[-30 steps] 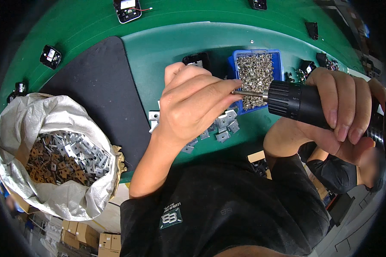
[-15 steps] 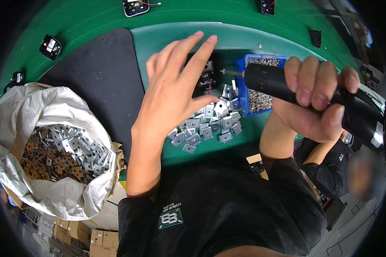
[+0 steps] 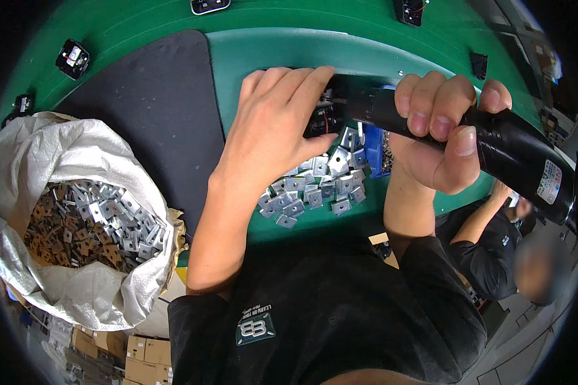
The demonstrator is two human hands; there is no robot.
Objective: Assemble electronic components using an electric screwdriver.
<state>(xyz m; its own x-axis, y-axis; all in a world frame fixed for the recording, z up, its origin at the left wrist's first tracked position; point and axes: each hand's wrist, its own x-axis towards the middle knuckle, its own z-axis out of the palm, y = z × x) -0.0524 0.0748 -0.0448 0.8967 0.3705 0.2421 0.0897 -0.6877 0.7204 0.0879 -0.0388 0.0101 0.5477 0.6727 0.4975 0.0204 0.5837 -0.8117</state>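
My left hand (image 3: 279,119) is curled over a small black plastic housing (image 3: 325,120) with red wires, its fingers along the far side and its thumb on the near side. My right hand (image 3: 438,131) is wrapped around a black electric screwdriver (image 3: 520,151), held nearly level. The screwdriver's nose points left into the housing; the exact contact at its tip is hard to make out. Just below the housing lies a loose pile of small silvery square metal plates with holes (image 3: 318,183). A blue bin of screws (image 3: 375,154) is partly hidden behind the screwdriver and my right hand.
At the left stands a white woven sack (image 3: 77,138) of silvery and rusty-brown metal plates. A black mat (image 3: 157,102) covers part of the green table. More black housings (image 3: 72,59) rest along the far green surface. Another person (image 3: 488,247) sits at the right.
My left hand has come down from spread fingers to close around the housing. The screwdriver has moved left, bringing its nose up to the housing and over the screw bin.
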